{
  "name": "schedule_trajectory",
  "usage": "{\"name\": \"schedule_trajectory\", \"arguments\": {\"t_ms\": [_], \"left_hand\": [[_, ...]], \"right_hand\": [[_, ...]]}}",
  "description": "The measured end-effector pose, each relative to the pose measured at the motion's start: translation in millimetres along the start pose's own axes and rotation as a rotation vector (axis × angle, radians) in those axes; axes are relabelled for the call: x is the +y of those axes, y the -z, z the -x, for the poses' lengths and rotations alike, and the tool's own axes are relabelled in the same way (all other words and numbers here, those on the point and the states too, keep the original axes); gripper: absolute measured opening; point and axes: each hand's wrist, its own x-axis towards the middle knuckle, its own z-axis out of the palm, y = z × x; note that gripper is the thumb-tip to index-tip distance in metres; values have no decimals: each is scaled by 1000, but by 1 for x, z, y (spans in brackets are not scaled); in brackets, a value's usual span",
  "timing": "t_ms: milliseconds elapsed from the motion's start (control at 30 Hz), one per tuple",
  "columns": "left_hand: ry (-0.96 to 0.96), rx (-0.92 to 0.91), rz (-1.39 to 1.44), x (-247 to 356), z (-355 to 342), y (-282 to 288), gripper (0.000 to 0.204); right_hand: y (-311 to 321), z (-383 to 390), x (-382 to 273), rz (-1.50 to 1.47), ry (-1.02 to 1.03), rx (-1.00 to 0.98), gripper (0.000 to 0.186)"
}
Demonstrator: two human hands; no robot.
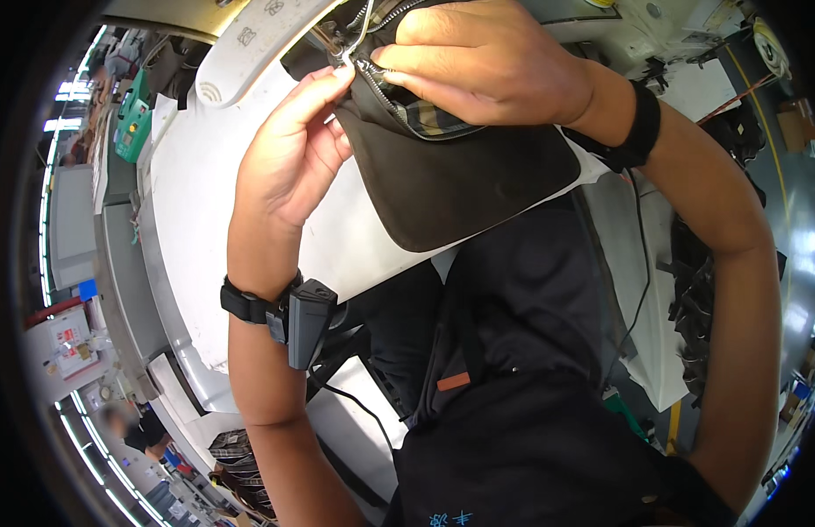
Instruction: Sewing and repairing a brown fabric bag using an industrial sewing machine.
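Bag (464, 180) of matte, dark brown cloth, its rounded flap lying on the smooth white table (201, 211) beside the blunt-ended, pale machine (253, 53). A toothed zip (381, 95) curves along the opening, above plaid lining (435, 119). Right hand (499, 66): fingers bent and drawn together, gripping the bag's edge. Left hand (293, 145): thumb and forefinger nearly together at the zip's end — whether they pinch it cannot be told.

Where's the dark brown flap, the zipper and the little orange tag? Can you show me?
Dark brown flap (469, 182): head view, middle of its broad face.
Zipper (384, 99): head view, on its row of teeth.
Little orange tag (453, 382): head view, on its middle.
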Motion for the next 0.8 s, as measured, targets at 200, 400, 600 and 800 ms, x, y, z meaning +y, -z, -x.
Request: {"name": "schedule_trajectory", "arguments": {"t_ms": [200,400,600,800], "left_hand": [[-81,-7,79,-8,1,-7,10],[78,-179,124,5,0,11,10],[-130,14,67,-11,7,-15,8],[-95,7,22,-10,5,-5,7]], "right_hand": [[1,1,-3,-1,11,43,26],[-4,0,0,26,37,46,24],[-2,5,-8,112,-64,35,24],[-8,0,-2,25,18,138,16]]}}
